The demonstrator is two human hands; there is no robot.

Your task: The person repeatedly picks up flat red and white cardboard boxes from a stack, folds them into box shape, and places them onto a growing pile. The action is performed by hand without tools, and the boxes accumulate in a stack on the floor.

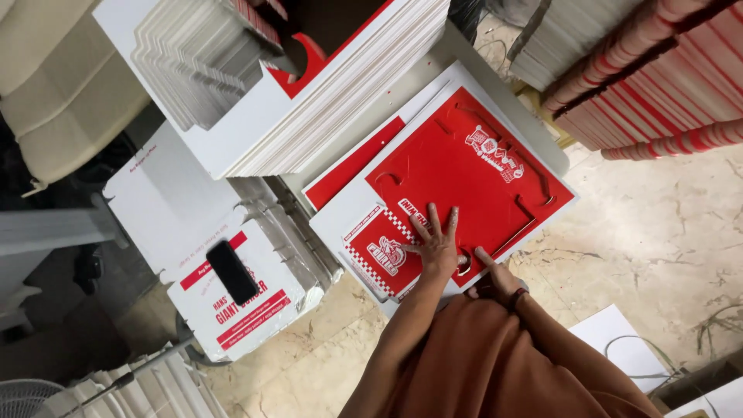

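Note:
A flat red and white die-cut carton blank [464, 166] lies on top of a pile of the same blanks on a low surface. My left hand [436, 241] presses flat on its near edge, fingers spread, holding nothing. Just to the right, my right hand [495, 272] has its fingers at the blank's near edge beside a cut-out tab; whether they grip the edge is not clear. Both arms wear brown sleeves.
A tall stack of white blanks [309, 85] stands at the back left. A black phone [231, 271] rests on a lower stack of printed blanks [232, 302]. Red-striped bundles [650, 85] lie at the top right. A white fan [31, 395] sits at the bottom left on the marble floor [658, 224].

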